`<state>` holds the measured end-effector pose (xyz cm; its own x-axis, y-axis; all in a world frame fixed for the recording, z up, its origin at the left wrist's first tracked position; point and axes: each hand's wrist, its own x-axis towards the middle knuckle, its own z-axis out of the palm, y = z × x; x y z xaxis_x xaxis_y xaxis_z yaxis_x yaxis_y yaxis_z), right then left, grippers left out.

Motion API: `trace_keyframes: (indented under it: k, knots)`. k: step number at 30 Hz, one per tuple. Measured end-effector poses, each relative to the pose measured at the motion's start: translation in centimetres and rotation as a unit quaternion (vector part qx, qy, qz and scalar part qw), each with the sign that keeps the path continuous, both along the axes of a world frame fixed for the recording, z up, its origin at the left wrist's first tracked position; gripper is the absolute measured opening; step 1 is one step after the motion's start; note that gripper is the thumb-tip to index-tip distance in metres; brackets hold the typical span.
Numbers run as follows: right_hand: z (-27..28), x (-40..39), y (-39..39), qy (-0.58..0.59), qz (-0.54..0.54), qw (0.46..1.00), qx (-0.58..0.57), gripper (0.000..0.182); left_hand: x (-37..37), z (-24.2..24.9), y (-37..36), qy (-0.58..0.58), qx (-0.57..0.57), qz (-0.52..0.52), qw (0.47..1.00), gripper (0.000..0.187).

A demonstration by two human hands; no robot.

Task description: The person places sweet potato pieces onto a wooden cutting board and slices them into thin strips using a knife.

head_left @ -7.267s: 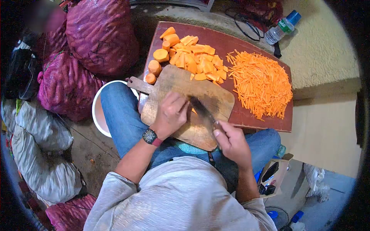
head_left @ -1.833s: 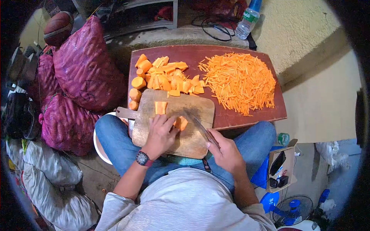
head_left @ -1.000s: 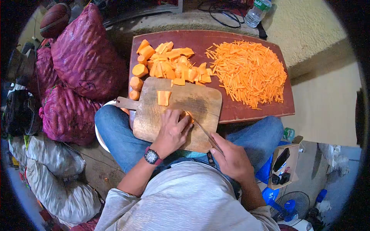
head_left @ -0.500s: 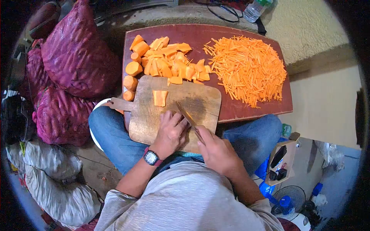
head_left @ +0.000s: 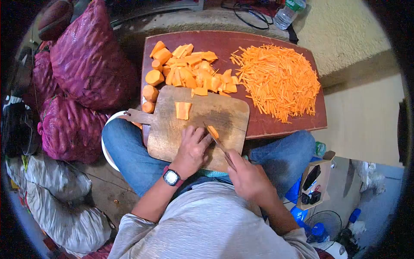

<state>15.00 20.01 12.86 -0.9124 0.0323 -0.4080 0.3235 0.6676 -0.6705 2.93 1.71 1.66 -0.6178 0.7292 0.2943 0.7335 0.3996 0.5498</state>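
Observation:
My right hand [head_left: 248, 177] is closed around the handle of a knife [head_left: 223, 150], its blade slanting up and left over the wooden cutting board [head_left: 166, 134]. Just left of the blade, my left hand [head_left: 192, 149] presses down with curled fingers on a carrot piece, which the fingers mostly hide. Thin carrot strips [head_left: 213, 132] lie against the blade's right side. Farther up the board sits a flat carrot slice [head_left: 183, 110]. The board rests across my lap and the edge of a dark red table [head_left: 293, 125].
Carrot chunks [head_left: 154, 77] and cut slabs [head_left: 185, 73] cover the table's left part; a heap of carrot sticks [head_left: 280, 82] is on its right. Purple mesh sacks [head_left: 90, 64] stand at left, white sacks [head_left: 64, 216] below them. A fan [head_left: 325, 224] is at lower right.
The knife has shifted slightly right and down, and carrot strips now show beside its blade. My left hand stays on the board. The whole view has shifted slightly.

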Motion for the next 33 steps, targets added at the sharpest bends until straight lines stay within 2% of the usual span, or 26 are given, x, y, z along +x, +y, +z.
trace_keyframes:
  k: [1, 2, 6, 8, 10, 13, 16, 20, 22, 23, 26, 28, 33]
  knots:
    - [0.6, 0.4, 0.0, -0.052, -0.007, 0.999, -0.005, 0.043, 0.1, -0.2, 0.0, -0.004, 0.000, 0.006, 1.000, 0.060]
    - [0.1, 0.4, 0.0, -0.056, -0.003, 0.998, -0.006, 0.043, 0.1, -0.3, 0.0, -0.002, -0.004, 0.000, 1.000, 0.061]
    - [-3.1, -1.0, -0.2, 0.022, 0.007, 1.000, 0.018, 0.041, 0.0, -0.4, 0.0, 0.000, -0.012, -0.007, 1.000, 0.062]
    - [-2.6, -1.2, -0.3, 0.063, 0.010, 0.998, 0.015, 0.041, 0.1, -0.3, 0.0, 0.007, -0.005, -0.010, 1.000, 0.061]
    - [-0.5, -0.3, -0.2, -0.039, 0.014, 0.999, 0.026, 0.038, -0.2, -0.3, 0.0, 0.011, 0.004, -0.007, 1.000, 0.060]
    - [0.0, 1.7, -0.1, -0.018, -0.004, 1.000, -0.006, 0.038, 0.2, -0.7, -0.1, 0.014, 0.001, -0.006, 1.000, 0.058]
    - [-2.9, -0.2, -0.4, 0.028, 0.003, 0.999, 0.025, 0.038, 0.2, -0.8, 0.2, 0.036, -0.002, -0.005, 0.999, 0.057]
    - [-2.2, -1.6, -0.4, 0.037, 0.025, 0.999, 0.018, 0.041, 0.2, -0.5, 0.0, 0.045, -0.008, -0.010, 0.999, 0.053]
    - [-0.5, 0.0, -0.2, -0.045, -0.003, 0.999, 0.014, 0.042, 0.1, -0.6, 0.0, 0.048, -0.010, -0.006, 0.999, 0.052]
    - [-0.8, 0.0, -0.2, -0.050, 0.001, 0.999, 0.014, 0.042, 0.2, -0.4, 0.0, 0.038, -0.012, -0.001, 0.999, 0.051]
    - [-2.6, -0.5, -0.2, 0.005, -0.017, 1.000, -0.011, 0.043, 0.3, -0.5, 0.0, 0.025, -0.014, -0.003, 1.000, 0.050]
    - [-3.4, -1.9, -0.4, 0.038, 0.010, 0.999, 0.010, 0.046, 0.4, -0.4, 0.1, 0.026, -0.013, -0.005, 1.000, 0.050]
    - [-0.8, 0.4, -0.5, 0.023, 0.001, 1.000, 0.002, 0.047, 0.4, -0.9, -0.2, 0.040, 0.023, -0.009, 0.999, 0.049]
